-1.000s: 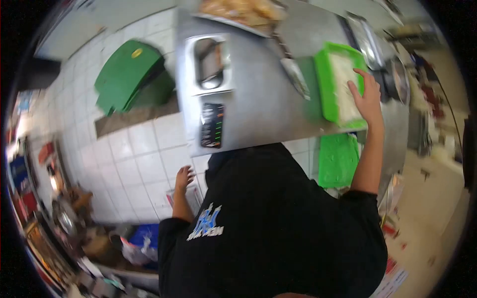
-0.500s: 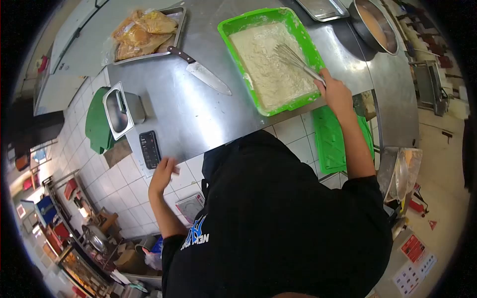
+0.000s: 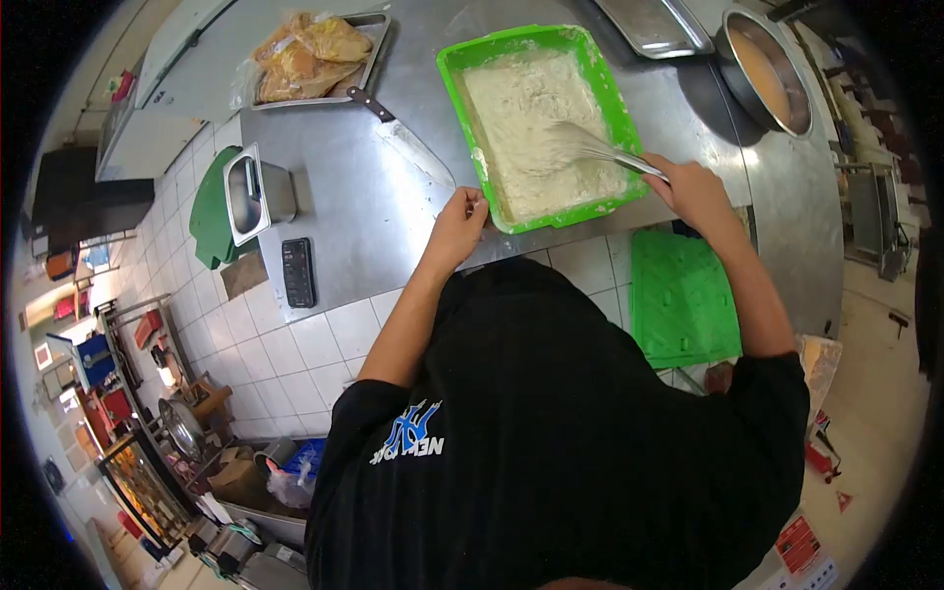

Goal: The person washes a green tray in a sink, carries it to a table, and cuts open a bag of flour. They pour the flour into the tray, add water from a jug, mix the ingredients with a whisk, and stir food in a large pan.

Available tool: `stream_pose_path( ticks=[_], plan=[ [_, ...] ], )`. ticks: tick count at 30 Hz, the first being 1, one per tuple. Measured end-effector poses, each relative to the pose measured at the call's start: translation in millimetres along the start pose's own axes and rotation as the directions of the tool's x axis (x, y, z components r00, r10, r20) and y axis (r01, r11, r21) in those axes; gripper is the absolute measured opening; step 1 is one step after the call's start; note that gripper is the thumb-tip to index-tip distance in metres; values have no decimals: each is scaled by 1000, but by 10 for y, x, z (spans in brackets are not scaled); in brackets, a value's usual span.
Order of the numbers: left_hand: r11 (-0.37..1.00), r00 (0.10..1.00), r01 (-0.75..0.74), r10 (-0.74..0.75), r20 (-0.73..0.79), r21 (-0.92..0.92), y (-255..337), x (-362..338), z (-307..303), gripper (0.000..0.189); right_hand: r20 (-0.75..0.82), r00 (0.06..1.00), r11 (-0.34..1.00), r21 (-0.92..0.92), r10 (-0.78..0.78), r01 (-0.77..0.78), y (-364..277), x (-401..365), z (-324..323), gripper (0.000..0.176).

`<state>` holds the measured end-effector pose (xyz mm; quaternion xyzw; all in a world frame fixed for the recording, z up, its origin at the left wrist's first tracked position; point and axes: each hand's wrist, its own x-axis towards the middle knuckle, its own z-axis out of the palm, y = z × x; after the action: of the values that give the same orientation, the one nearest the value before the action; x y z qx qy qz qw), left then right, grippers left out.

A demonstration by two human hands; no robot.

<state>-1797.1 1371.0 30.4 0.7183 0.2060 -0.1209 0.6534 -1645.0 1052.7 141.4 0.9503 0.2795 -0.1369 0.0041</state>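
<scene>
A green plastic tub (image 3: pixel 629 147) on the steel table holds a pale, wet, lumpy batter (image 3: pixel 536 103). My right hand (image 3: pixel 696 195) is closed around the handle of a wire whisk (image 3: pixel 629 158), reaching over the tub's right side. The whisk's wires are blurred and dip into the batter. At the tub's near left corner, my left hand (image 3: pixel 458 228) has its fingers curled against the rim. To the left of the tub lies a large kitchen knife (image 3: pixel 413 146) with a dark handle, its tip close to my left hand.
A metal tray (image 3: pixel 379 54) of bagged, yellowish food stands at the back left. Nearer are a steel container (image 3: pixel 278 195) and a black phone-like device (image 3: pixel 298 272). A steel bowl of orange liquid (image 3: pixel 759 74) and a metal tray (image 3: pixel 659 28) sit at the back right.
My left hand has moved from beside the black device up and right to the tub's rim. My right hand has moved slightly right, and the whisk sits lower in the batter.
</scene>
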Motion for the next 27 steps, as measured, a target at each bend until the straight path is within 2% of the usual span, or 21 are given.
stream_pose_path(
  ticks=[3, 6, 9, 12, 15, 18, 21, 24, 27],
  plan=[
    [995, 1000, 17, -17, 4, -102, -57, 0, 46, 18, -110, 991, 997, 49, 73, -68, 57, 178, 384, 34],
    [985, 1000, 7, -3, 24, -172, -54, -6, 71, 17, -24, 1000, 1000, 25, -10, 10, -331, 345, 441, 40],
    [982, 1000, 7, -6, 6, -190, -69, -8, 85, 17, -40, 990, 990, -41, -138, 136, -41, -23, 249, 36],
    [979, 999, -29, 25, -20, -201, -130, 48, 135, 15, -61, 998, 987, -154, 27, -36, -106, -29, 21, 37],
    [982, 998, -35, 27, -49, -185, -73, 34, 203, 15, -204, 976, 993, -102, -82, 62, -245, 397, 597, 37],
    [988, 991, -88, 73, -114, -127, -161, 61, 166, 17, -77, 991, 994, -26, -108, 107, -477, 165, 527, 38],
    [983, 992, -77, 58, -113, -165, -148, 33, 62, 17, -80, 989, 983, -145, -121, 109, -222, -219, 128, 31],
    [990, 991, -88, 76, -112, -108, -99, 13, 65, 18, -87, 996, 995, -94, 38, -46, -146, 90, 320, 40],
    [987, 993, -86, 73, -97, -133, -73, 26, 36, 21, -109, 991, 996, -51, -83, 77, -334, 412, 681, 38]
  ],
)
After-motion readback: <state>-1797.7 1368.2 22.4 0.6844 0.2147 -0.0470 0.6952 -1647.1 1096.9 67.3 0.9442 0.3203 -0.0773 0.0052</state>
